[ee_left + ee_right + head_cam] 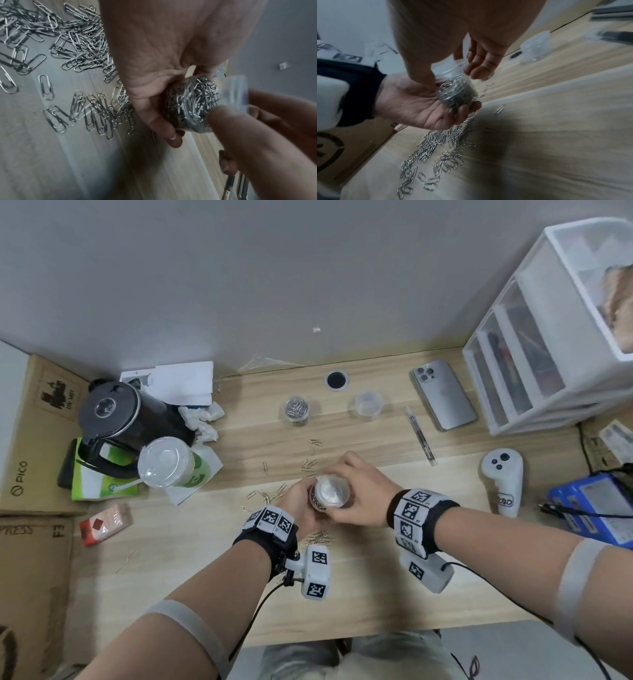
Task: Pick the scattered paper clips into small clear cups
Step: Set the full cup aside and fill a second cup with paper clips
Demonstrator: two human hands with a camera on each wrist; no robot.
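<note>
My left hand [303, 503] grips a small clear cup [327, 495] packed with paper clips, held just above the wooden table [376, 577]. In the left wrist view the cup [190, 106] lies against the left hand [149, 94]. My right hand [356, 496] pinches the cup's lid [453, 67] from above with thumb and fingers. Loose paper clips [311, 463] lie scattered around and under the hands, with a dense pile [436, 146] below the left hand [419, 105]. A second clip-filled cup [297, 409] and an empty cup [368, 405] stand farther back.
A black kettle [113, 412] and a lidded drink cup [168, 463] crowd the left. A phone [443, 395], pen [421, 436], white controller [503, 481] and drawer unit [548, 337] stand to the right. A cable hole [336, 380] sits at the back.
</note>
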